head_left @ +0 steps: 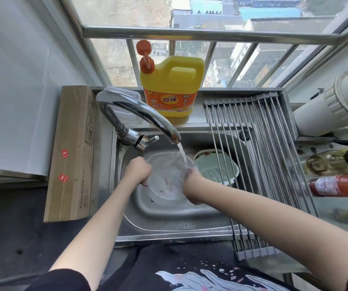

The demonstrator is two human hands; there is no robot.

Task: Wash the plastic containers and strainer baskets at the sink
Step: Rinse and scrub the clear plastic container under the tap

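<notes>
Clear plastic container under running tap, left grip clamped on rim, right grip clamped opposite

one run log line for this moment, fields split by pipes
step: rinsing | left hand: grips clear container rim | right hand: holds opposite rim | faucet: running into container | strainer basket: in sink, under rack

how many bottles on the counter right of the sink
2: a red sauce bottle lying nearest, and a clear glass bottle behind it. More may lie past the frame edge.
</notes>
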